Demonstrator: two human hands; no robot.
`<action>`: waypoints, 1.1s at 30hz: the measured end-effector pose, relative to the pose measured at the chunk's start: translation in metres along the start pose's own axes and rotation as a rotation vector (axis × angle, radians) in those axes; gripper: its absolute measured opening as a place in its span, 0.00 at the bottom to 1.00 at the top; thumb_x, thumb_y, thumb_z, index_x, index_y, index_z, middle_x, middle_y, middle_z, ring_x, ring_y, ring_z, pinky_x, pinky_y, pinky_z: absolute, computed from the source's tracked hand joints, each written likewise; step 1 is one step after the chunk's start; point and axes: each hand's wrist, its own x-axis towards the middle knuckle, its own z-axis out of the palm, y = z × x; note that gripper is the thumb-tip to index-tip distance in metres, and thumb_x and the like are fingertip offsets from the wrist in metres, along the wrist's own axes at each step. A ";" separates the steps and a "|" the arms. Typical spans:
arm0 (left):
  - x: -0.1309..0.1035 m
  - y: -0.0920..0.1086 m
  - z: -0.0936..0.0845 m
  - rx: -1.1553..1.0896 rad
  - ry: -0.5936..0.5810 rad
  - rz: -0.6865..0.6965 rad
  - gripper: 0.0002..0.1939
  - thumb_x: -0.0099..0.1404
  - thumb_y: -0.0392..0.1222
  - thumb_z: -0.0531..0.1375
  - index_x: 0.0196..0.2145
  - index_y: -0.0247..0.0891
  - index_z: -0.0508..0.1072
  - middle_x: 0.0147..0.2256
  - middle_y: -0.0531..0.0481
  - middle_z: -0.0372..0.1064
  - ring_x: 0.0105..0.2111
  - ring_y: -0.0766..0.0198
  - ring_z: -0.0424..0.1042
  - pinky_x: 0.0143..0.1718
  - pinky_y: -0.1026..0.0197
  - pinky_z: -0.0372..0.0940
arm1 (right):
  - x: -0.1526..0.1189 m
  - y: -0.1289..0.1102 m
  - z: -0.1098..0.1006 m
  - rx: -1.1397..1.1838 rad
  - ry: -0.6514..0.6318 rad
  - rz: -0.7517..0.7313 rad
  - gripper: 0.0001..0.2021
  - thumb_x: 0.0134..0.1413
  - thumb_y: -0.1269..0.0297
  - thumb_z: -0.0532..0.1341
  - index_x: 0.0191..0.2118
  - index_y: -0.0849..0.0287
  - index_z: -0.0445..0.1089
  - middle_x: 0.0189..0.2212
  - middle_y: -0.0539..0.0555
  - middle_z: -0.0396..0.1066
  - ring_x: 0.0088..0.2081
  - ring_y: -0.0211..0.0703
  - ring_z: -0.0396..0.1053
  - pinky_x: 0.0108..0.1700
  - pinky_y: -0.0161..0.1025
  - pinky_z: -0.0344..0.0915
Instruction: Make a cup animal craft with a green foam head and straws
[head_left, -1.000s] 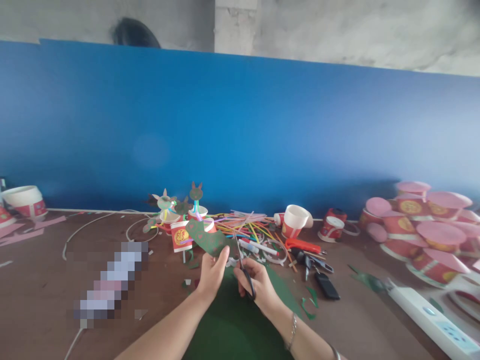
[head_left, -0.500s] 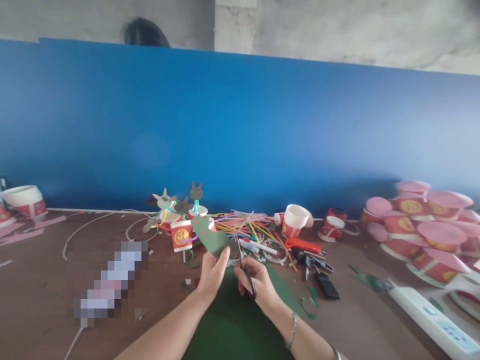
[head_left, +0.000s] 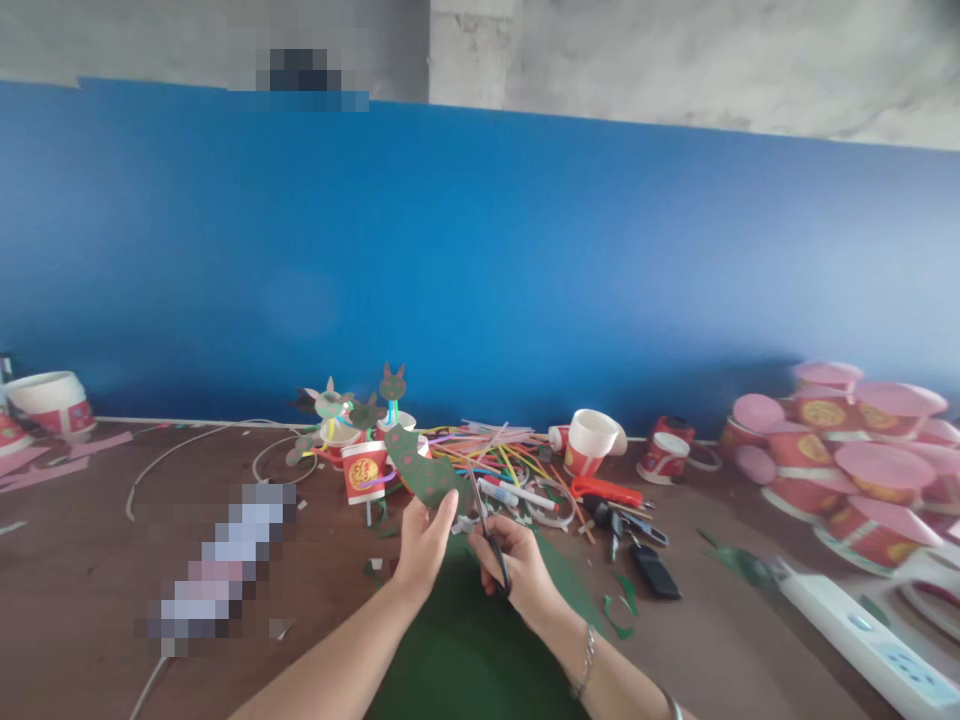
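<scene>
My left hand pinches a piece of green paper with reddish spots, its thumb on top and the paper's curved end pointing up and left. In my right hand is a pair of scissors with dark handles, the fingers wrapped round the loops. The blades point up and away, right beside the paper's right end; whether they are parted is hard to make out. Below both hands lies a large dark green sheet. Small green scraps lie to its right.
Red and white paper cups with animal cut-outs stand behind my hands, beside coloured sticks and markers. Keys, a power strip and stacked cups with pink discs are on the right. A blue partition closes the back.
The spotted paper has shifted and turned slightly in my left hand beside the scissors. Both hands stay almost where they were.
</scene>
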 end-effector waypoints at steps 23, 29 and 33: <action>-0.001 -0.008 0.002 0.202 -0.373 -0.034 0.10 0.58 0.43 0.59 0.23 0.34 0.69 0.22 0.54 0.64 0.24 0.68 0.60 0.27 0.66 0.56 | 0.007 0.005 -0.015 0.286 0.219 -0.093 0.17 0.41 0.53 0.66 0.25 0.58 0.60 0.14 0.45 0.64 0.16 0.32 0.61 0.14 0.26 0.52; 0.002 -0.013 0.000 -0.003 -0.135 -0.080 0.11 0.59 0.48 0.59 0.32 0.36 0.69 0.28 0.51 0.69 0.31 0.63 0.68 0.34 0.64 0.62 | 0.002 -0.001 -0.011 0.221 0.003 -0.042 0.17 0.48 0.51 0.62 0.31 0.60 0.63 0.16 0.48 0.67 0.17 0.33 0.63 0.15 0.26 0.52; 0.003 -0.021 -0.003 -0.076 0.105 -0.173 0.21 0.55 0.51 0.61 0.42 0.36 0.68 0.39 0.44 0.71 0.44 0.55 0.69 0.44 0.58 0.62 | -0.002 0.001 -0.008 0.123 -0.134 0.001 0.17 0.48 0.50 0.61 0.31 0.61 0.63 0.15 0.49 0.68 0.16 0.34 0.64 0.14 0.26 0.51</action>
